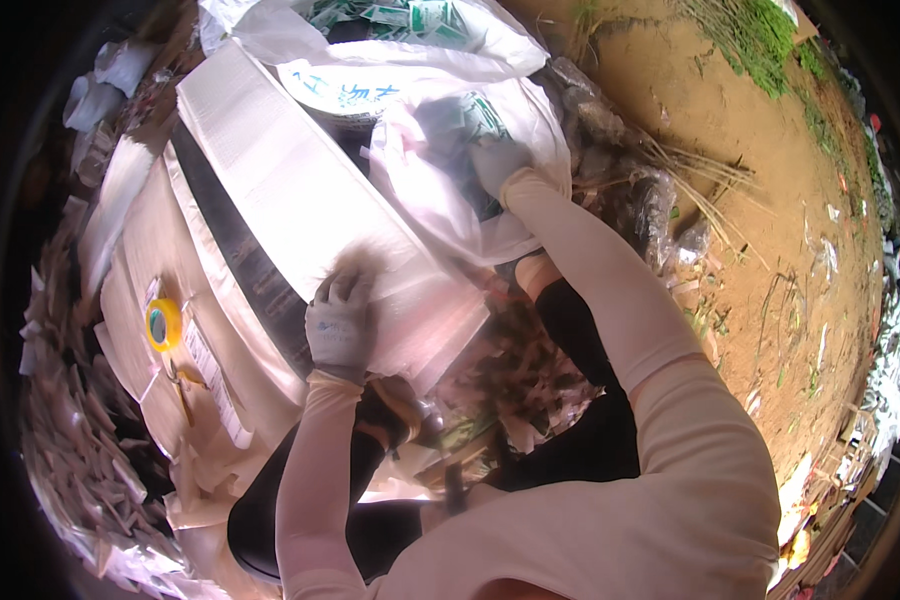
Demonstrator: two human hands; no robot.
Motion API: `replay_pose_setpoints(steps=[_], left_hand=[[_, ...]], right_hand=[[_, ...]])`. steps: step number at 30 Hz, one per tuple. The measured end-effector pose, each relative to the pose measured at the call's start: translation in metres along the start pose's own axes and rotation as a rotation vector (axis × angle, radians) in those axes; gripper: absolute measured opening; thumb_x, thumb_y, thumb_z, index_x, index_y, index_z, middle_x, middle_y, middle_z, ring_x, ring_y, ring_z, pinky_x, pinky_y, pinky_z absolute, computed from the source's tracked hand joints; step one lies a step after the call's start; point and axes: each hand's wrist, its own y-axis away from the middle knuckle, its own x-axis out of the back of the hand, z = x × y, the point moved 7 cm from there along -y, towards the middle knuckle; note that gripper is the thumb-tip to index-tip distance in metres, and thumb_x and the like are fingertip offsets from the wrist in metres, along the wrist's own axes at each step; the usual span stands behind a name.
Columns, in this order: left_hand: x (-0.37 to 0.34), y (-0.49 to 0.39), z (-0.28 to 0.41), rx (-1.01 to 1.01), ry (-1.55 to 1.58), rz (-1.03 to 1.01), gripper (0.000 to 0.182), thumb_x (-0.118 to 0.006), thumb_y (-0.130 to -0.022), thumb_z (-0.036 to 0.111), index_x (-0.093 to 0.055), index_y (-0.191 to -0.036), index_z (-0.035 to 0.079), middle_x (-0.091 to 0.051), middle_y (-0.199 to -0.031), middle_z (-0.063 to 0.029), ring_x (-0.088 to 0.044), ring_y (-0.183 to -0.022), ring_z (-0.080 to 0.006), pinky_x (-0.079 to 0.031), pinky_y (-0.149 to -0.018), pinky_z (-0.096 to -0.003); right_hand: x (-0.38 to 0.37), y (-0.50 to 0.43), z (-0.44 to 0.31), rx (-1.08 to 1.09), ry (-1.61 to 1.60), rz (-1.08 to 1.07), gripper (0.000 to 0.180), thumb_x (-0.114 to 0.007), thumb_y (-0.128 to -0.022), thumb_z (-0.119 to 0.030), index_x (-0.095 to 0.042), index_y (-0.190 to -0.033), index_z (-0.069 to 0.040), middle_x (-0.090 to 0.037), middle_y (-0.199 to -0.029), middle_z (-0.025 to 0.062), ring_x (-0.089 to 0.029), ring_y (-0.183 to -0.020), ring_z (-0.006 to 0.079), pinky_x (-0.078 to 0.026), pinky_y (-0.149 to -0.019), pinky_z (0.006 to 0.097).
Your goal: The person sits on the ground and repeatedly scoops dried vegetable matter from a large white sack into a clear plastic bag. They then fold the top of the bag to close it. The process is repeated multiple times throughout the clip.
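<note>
My left hand (337, 322), in a pale work glove, is over the near part of a long white board (292, 172). Its fingertips are blurred, so whether they pinch anything is unclear. My right hand (499, 163), also gloved, reaches into a white plastic bag (435, 202) at the board's right. Green-and-white packets (482, 116) lie right at its fingers, which are partly hidden. Behind, a larger white sack (450, 64) stands with its mouth spread, and many similar packets (412, 19) fill it.
Left of the board, a yellow tape roll (163, 325) and scissors (180, 386) lie on brown cardboard (146, 247). Paper scraps (90, 450) heap at the far left. Debris (510, 360) covers the ground between my legs. Dry stalks (709, 187) and clear plastic (654, 214) lie on bare soil (780, 247).
</note>
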Motion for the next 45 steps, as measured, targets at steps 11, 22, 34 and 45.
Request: replay_pose_setpoints(steps=[11, 22, 34, 45], left_hand=[[-0.005, -0.003, -0.003, -0.017, 0.117, -0.023, 0.053, -0.068, -0.076, 0.003, -0.063, -0.129, 0.006, -0.062, -0.132, -0.016, -0.058, -0.122, -0.0383, -0.047, -0.105, -0.0484], [-0.005, 0.008, -0.027, -0.016, 0.267, 0.107, 0.044, -0.061, -0.077, 0.003, -0.068, -0.12, 0.006, -0.07, -0.118, -0.0168, -0.063, -0.116, -0.0366, -0.053, -0.097, -0.0472], [0.039, 0.029, 0.016, 0.05, 0.328, 0.153, 0.047, -0.065, -0.092, 0.018, -0.062, -0.139, 0.013, -0.059, -0.145, -0.0111, -0.051, -0.138, -0.03, -0.03, -0.121, -0.0446], [0.1, 0.009, 0.038, -0.148, 0.141, 0.266, 0.057, -0.056, -0.089, 0.01, -0.056, -0.146, 0.011, -0.049, -0.154, -0.0141, -0.047, -0.139, -0.038, -0.034, -0.116, -0.0523]], right_hand=[[0.011, -0.019, -0.009, 0.161, -0.247, -0.27, 0.029, -0.063, -0.09, -0.024, -0.07, -0.115, -0.011, -0.068, -0.122, 0.013, -0.067, -0.108, 0.0341, -0.053, -0.091, 0.0447], [0.123, 0.025, -0.03, -0.066, -1.197, -0.154, 0.025, -0.061, -0.097, -0.015, -0.063, -0.118, -0.003, -0.068, -0.108, 0.0094, -0.066, -0.094, 0.0167, -0.056, -0.081, 0.0337], [0.057, 0.151, -0.22, 0.201, -0.595, -0.083, 0.042, -0.07, -0.088, -0.036, -0.064, -0.117, -0.007, -0.069, -0.111, 0.0064, -0.068, -0.098, 0.0214, -0.055, -0.085, 0.0345], [0.093, 0.133, -0.248, 0.568, -0.828, -0.335, 0.036, -0.063, -0.096, -0.034, -0.069, -0.11, -0.002, -0.072, -0.102, 0.0095, -0.066, -0.093, 0.0205, -0.053, -0.087, 0.0363]])
